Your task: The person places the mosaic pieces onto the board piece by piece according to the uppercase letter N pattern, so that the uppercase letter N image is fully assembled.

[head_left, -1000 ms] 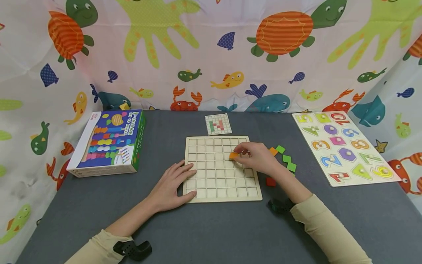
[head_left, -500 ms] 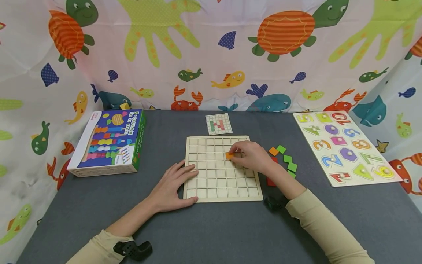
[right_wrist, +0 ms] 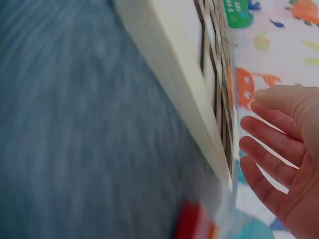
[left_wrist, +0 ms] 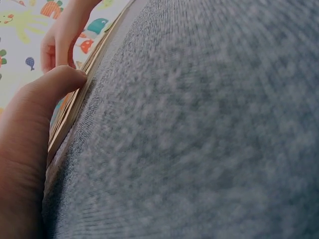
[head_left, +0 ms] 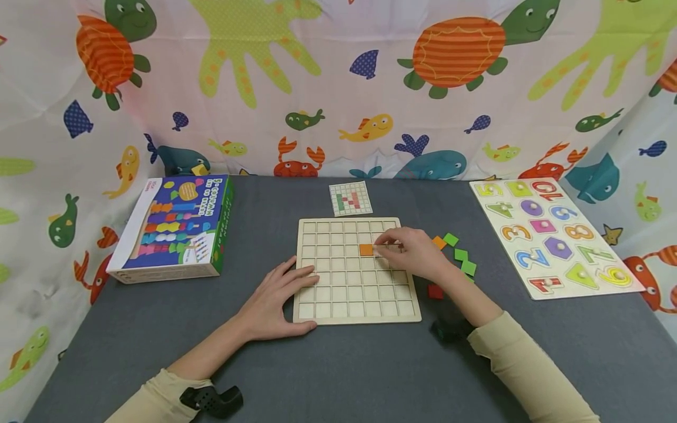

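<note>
A wooden grid board (head_left: 338,293) lies on the grey cloth in front of me. One orange square tile (head_left: 366,250) sits in a cell right of its middle in the head view. My right hand (head_left: 411,254) hovers just to the right of that tile, fingers loosely bent; the right wrist view shows them spread, with nothing between them. My left hand (head_left: 271,302) rests at the board's left edge, fingers extended over the rim and thumb at the near left corner. In the left wrist view its thumb (left_wrist: 60,82) lies against the board's side.
Loose green tiles (head_left: 461,254), orange ones and a red tile (head_left: 435,291) lie right of the board, partly behind the right forearm. A small pattern card (head_left: 351,198) lies beyond it. A toy box (head_left: 174,229) stands left; a number puzzle (head_left: 555,238) lies right.
My right hand carried the orange tile leftward over the board, set it in a cell, let go and drew back slightly right. My left hand has stayed at the board's edge.
</note>
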A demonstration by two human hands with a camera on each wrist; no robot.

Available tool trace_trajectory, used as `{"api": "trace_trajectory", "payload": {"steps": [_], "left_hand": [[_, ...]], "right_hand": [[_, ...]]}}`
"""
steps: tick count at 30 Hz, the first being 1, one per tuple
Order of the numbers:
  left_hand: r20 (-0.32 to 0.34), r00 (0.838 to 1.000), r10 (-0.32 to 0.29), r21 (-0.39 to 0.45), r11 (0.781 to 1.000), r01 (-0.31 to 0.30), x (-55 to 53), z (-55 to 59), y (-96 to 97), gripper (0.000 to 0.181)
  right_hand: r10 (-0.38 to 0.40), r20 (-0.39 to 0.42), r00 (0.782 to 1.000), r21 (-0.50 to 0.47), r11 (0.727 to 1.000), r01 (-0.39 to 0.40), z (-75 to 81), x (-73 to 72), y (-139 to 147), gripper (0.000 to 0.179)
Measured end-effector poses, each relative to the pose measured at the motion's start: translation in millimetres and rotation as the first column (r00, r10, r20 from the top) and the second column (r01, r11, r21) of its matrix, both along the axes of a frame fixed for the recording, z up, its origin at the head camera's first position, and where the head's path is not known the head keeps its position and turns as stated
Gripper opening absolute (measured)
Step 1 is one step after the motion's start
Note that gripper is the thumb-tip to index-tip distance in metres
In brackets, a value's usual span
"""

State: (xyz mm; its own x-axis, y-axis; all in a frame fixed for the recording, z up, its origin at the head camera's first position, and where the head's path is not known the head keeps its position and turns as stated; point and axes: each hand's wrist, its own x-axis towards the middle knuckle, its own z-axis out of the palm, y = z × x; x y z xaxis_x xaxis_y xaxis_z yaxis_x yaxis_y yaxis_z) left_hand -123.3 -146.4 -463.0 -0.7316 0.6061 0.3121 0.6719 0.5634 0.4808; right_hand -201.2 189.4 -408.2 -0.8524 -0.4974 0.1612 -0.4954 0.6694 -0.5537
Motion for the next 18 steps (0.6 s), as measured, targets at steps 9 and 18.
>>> {"api": "trace_trajectory", "payload": {"steps": [9, 18], "left_hand": [[-0.004, 1.0, 0.01, 0.02, 1.0, -0.01, -1.5, -1.8, -2.4, 0.078], [0.013, 1.0, 0.014, 0.021, 1.0, -0.014, -2.1, -2.2, -0.4, 0.079]], "right_hand": [[-0.12, 0.039, 0.992, 0.112, 0.987, 0.115, 6.8, 7.9, 58.0, 0.015], [-0.037, 0.069, 0.997, 0.156, 0.987, 0.025, 7.0, 27.3, 92.0, 0.024]]}}
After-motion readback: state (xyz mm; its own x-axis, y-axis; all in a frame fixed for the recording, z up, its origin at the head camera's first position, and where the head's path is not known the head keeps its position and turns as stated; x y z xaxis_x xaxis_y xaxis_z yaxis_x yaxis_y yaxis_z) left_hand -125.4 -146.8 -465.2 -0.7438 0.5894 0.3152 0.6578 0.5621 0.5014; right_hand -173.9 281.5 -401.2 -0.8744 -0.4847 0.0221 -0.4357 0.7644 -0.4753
